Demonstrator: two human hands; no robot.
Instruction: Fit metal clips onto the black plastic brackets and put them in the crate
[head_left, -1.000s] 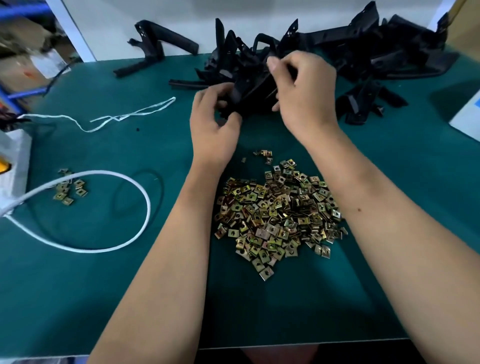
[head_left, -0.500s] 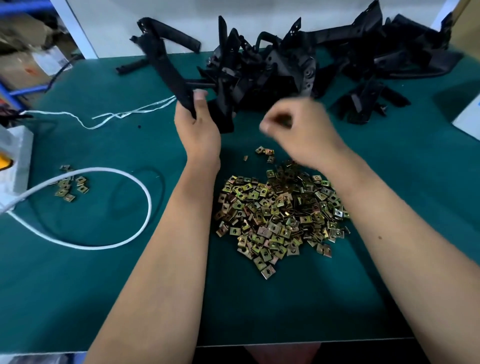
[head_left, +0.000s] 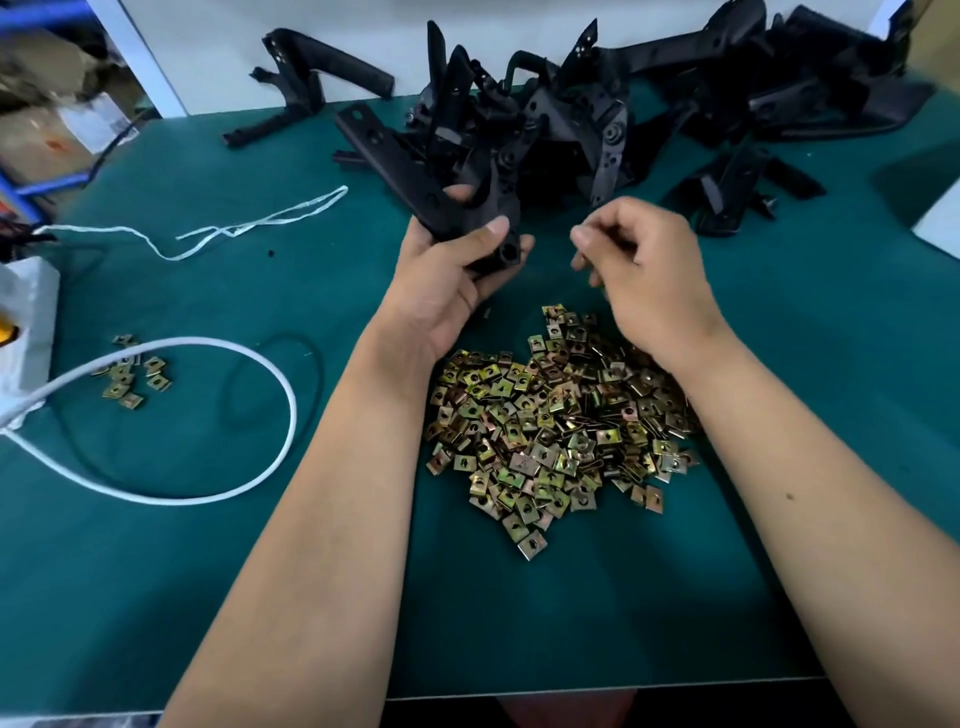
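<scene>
My left hand (head_left: 441, 291) grips a long black plastic bracket (head_left: 395, 166) near its lower end, thumb across it, and the bar slants up and to the left. My right hand (head_left: 649, 275) hovers just right of it, above the far edge of the clip pile; its fingers are curled with thumb and forefinger close together, and no clip shows between them. A heap of brass-coloured metal clips (head_left: 550, 426) lies on the green table between my forearms. More black brackets (head_left: 597, 119) are piled along the back. No crate is in view.
A white cable loop (head_left: 234, 364) and a small cluster of clips (head_left: 130, 371) lie at the left, next to a white box (head_left: 26, 312). White string (head_left: 249, 228) trails across the back left. One bracket (head_left: 311, 83) stands apart at the back. The table's front edge (head_left: 571, 691) is near.
My left hand has pulled one bracket out of the heap toward me and turned palm up. My right hand left the heap and came down toward the clip pile.
</scene>
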